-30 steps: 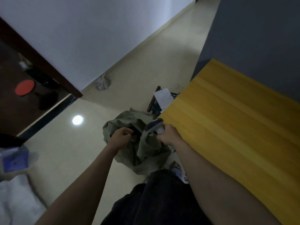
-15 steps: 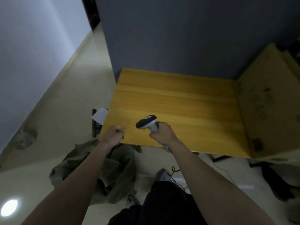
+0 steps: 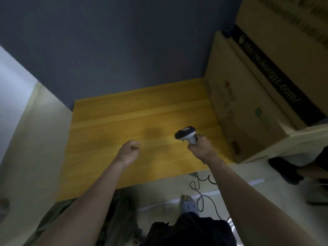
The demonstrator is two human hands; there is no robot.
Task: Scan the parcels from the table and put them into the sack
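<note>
Nearest: dark trousers [image 3: 186, 231] at bottom edge, one slippered foot [image 3: 189, 205] on the pale floor [image 3: 35, 157]. A coiled black cable [image 3: 202, 197] lies on the floor by that foot; where it ends can't be told.

Sack [image 3: 120, 215]: olive-grey cloth, slumped on floor under and beside the L forearm, below the table's near edge. 1.0 s ago both hands were down at the sack mouth; both are now up over the table and the sack lies apart from them.

L hand [image 3: 130, 151]: over table, fingers curled into a loose fist, nothing in it. 0.5 s ago it sat at the table's near-L corner; now further in, toward the middle.

R hand [image 3: 201, 148]: grip wrapped round the handle of the scanner [image 3: 186, 134], dark head w/ pale body, head pointing L and away. Same hold as 0.5 s ago, but hand is now nearer the R side, close to the boxes.

Table [image 3: 142, 112]: yellow wood. No parcel can be made out on it.

R of table: big cardboard box [image 3: 239, 112] touching the table's R edge. Small red and green marks on its face, too blurred to read. Second box [image 3: 284, 32] stacked on or behind it, w/ a black band; white lettering ends in ".com/", rest not legible. View has swung R since 0.5 s ago, so the boxes fill more of the frame.

Far: dark blue-grey wall [image 3: 124, 41] behind table; paler wall [image 3: 12, 77] at L.
</note>
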